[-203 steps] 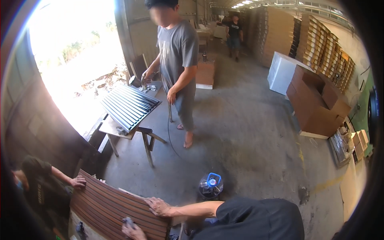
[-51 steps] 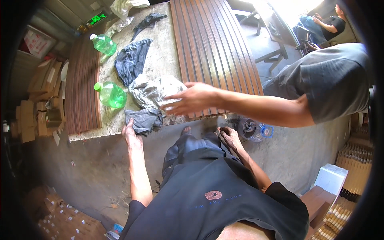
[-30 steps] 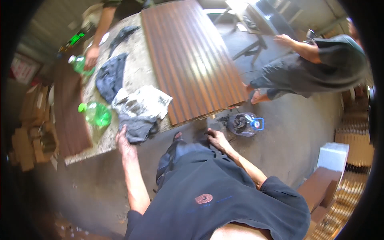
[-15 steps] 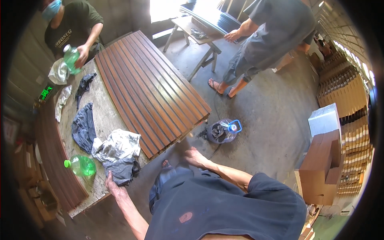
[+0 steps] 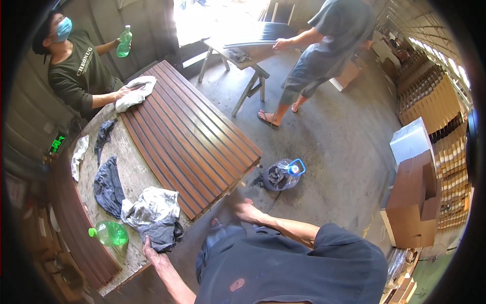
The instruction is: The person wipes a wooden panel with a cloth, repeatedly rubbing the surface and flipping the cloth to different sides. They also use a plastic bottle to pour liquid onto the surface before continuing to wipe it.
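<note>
— The slatted wooden panel [image 5: 190, 139] lies flat across the worktable [image 5: 132, 177], its near corner jutting past the table edge; the right hand [image 5: 244, 209] sits at that corner, but whether the fingers curl under the panel or merely rest against it, I cannot tell.

— And the left hand [image 5: 152, 249]?

— It presses on the dark rag [image 5: 163, 234] at the table's near edge, fingers bent over the cloth in a loose grip; a crumpled pale cloth [image 5: 152, 205] lies touching that rag, and a green plastic bottle [image 5: 109, 233] lies on its side just beside them.

— How should the rubbing go?

— My judgement: wipe along the slats, not across, so the cloth follows the grooves; steady the corner with the right hand so the panel does not shift on the table; mind the other person's hand [image 5: 123, 92], which holds a white cloth [image 5: 134, 92] on the far end of the same panel.

— Anything underfoot?

— A clear water jug [image 5: 283, 175] lies on the concrete floor [image 5: 329, 152] near the panel's corner; best not to step back onto it.
</note>
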`<state>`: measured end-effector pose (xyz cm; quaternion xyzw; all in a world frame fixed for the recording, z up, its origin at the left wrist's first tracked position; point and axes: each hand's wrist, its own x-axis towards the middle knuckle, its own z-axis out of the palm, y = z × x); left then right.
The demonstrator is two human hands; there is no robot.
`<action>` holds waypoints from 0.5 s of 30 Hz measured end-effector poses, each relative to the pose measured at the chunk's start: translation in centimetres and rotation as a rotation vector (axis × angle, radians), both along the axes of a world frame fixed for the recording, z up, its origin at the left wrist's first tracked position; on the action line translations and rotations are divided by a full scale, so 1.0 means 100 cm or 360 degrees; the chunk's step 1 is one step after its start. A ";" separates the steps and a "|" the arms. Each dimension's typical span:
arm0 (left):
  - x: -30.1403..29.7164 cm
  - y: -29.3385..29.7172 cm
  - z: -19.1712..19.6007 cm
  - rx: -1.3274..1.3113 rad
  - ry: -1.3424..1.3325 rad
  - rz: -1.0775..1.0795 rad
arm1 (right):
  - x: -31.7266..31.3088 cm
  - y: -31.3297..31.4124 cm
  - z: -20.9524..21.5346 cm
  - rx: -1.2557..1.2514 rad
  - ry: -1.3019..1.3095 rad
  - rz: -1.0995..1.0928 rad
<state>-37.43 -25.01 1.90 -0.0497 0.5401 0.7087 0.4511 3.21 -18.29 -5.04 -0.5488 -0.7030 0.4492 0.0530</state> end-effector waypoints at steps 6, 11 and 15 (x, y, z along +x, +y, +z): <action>0.007 0.004 0.001 0.0104 0.0072 -0.0057 | 0.008 0.004 -0.009 0.0043 -0.0018 0.0114; -0.014 -0.007 0.002 0.0119 0.0011 0.0057 | 0.003 0.004 0.000 -0.0026 -0.0031 -0.0028; -0.058 -0.027 0.003 0.0125 0.0111 0.0242 | 0.004 0.007 -0.002 -0.0043 0.0016 0.0006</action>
